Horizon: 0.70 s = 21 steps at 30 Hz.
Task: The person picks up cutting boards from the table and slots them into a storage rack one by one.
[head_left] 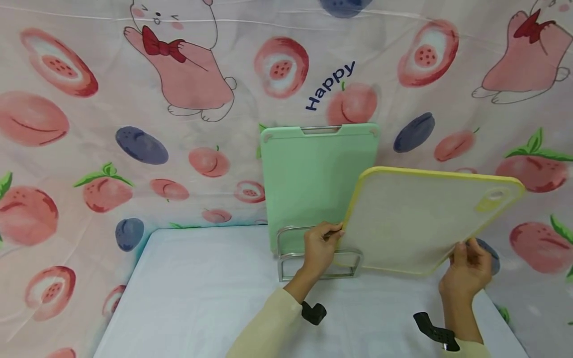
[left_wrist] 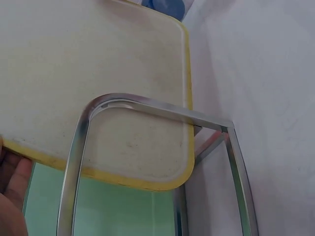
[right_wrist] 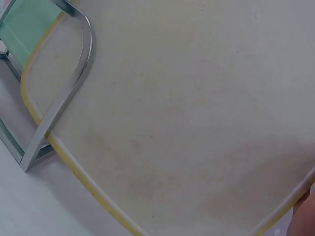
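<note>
A white cutting board with a yellow rim [head_left: 416, 219] is tilted, its lower left corner inside a metal rack [head_left: 320, 254]. My left hand [head_left: 320, 248] pinches the board's left edge just above the rack. With fingers and thumb, my right hand [head_left: 466, 271] grips the lower right edge. Behind, a green cutting board [head_left: 315, 174] stands upright in the rack. In the left wrist view the white board's corner [left_wrist: 147, 152] shows behind the rack's front bar [left_wrist: 147, 104]. The right wrist view shows that bar [right_wrist: 74, 81] crossing in front of the same corner.
A white cloth covers the table [head_left: 188, 293]. Behind it hangs a curtain [head_left: 286, 20] printed with peaches and cartoon animals. A black strap [head_left: 436, 330] sits on the right wrist, and a black mount [head_left: 313, 313] on the left.
</note>
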Motion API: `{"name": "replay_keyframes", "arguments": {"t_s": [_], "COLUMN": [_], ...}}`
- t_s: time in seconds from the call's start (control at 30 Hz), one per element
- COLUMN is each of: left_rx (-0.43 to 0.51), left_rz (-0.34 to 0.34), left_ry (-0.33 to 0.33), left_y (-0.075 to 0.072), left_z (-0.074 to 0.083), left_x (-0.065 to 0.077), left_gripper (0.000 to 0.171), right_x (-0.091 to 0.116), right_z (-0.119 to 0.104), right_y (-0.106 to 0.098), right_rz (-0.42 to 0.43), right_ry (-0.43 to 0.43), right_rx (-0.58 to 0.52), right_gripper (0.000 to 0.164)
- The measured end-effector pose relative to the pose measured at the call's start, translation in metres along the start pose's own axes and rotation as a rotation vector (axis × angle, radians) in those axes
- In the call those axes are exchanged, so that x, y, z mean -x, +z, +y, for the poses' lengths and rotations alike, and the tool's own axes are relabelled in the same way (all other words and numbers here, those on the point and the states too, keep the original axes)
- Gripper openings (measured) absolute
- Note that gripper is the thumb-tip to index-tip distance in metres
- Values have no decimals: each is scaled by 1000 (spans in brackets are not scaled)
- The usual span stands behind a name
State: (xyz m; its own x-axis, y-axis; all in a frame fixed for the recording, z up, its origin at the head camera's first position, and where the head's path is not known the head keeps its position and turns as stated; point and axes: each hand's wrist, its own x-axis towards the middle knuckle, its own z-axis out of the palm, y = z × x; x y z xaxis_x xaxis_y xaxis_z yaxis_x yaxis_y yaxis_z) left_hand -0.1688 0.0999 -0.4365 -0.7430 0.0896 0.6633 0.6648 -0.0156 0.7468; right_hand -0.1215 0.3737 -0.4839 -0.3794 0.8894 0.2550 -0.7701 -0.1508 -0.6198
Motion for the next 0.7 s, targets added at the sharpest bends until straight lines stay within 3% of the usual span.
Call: {"name": "replay_keyframes", "arguments": {"t_s": [0.2,0.5,0.7], "left_rx": [52,77,55], "left_rz": [41,94,117], "left_ry": [-43,-98,-79], "left_y": [-6,-16,-23], "left_z": [-7,-7,-7], "left_x": [0,3,3], "left_gripper": [13,12,11], "right_x": [0,7,12], "right_z": [4,8,11], "right_y": [10,22,27], "right_rz": [-15,-42,-21], "right_ry": [-8,28,64], "right_rx": [-20,76,185], "right_gripper": [21,21,21]}}
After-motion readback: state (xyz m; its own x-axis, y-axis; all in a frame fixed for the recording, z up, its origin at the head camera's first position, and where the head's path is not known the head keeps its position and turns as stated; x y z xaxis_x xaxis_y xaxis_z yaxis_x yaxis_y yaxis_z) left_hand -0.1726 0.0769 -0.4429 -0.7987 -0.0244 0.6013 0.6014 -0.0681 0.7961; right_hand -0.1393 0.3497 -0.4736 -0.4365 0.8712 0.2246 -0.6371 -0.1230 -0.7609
